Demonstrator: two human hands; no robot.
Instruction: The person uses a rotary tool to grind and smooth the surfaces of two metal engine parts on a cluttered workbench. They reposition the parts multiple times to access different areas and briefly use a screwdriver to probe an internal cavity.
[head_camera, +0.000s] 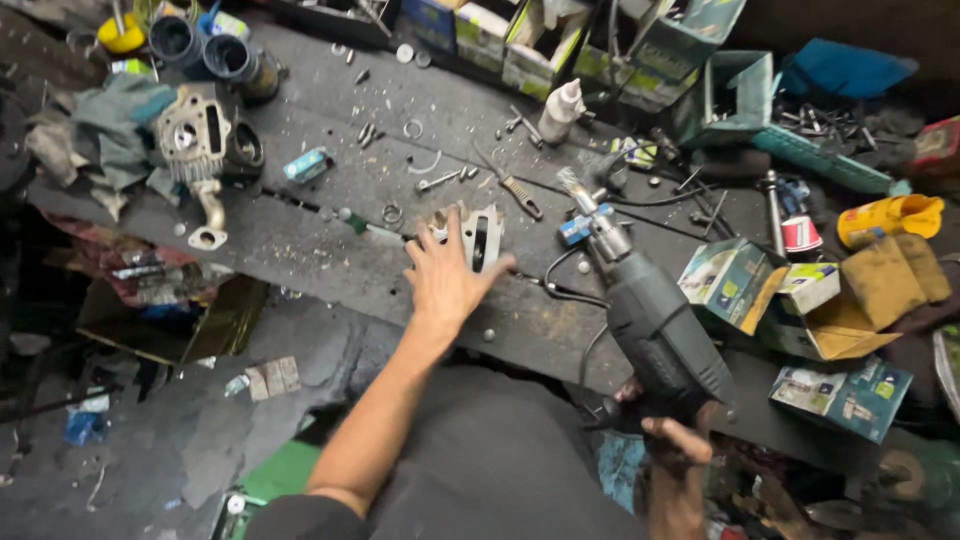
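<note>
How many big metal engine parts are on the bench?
2. One grey finned engine part sits at the bench's far left beside rags; the left hand presses on another mid-bench. Clutter may hide more.

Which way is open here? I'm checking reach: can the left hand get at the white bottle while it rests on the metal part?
Probably yes. The left hand lies on the metal part, and the white bottle stands upright further back on the bench. Only small screws and a screwdriver lie between, nothing tall. It would need a forward stretch.

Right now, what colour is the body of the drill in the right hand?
Dark grey-green; the drill in the right hand shows best in the head view.
</note>
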